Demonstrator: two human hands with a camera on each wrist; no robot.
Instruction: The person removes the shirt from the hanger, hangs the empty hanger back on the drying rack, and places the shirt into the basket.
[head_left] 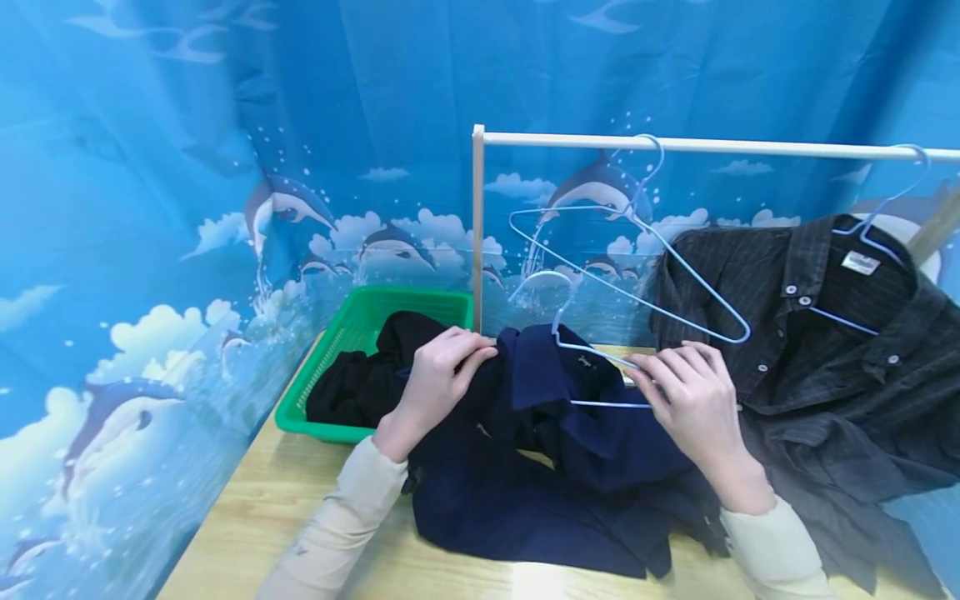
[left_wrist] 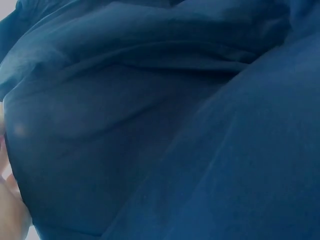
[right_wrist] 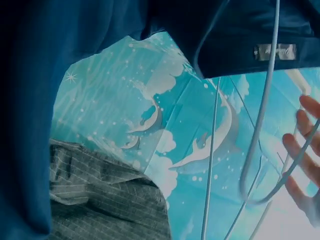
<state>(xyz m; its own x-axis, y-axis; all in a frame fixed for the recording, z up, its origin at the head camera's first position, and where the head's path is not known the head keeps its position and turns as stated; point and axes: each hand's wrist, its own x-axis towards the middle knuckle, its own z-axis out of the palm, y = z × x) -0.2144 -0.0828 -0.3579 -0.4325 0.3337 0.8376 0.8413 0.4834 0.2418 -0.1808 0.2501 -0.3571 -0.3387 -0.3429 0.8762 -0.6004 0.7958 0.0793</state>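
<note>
A navy collared shirt lies bunched over the table, its collar raised between the two hands. Inside its neck opening sits a pale blue wire hanger, with the hook pointing up and left. My left hand pinches the shirt near the shoulder on the left; cloth fills most of the left wrist view. With thumb and fingers, my right hand grips the hanger's right arm, which sticks out of the collar. The right wrist view shows these fingers around the wire by the hanger's rounded corner.
A green basket with black clothing stands on the wooden table at left. Behind the hands, a rack rail carries a bare wire hanger and a dark pinstriped shirt on another hanger. A dolphin-print curtain surrounds the table.
</note>
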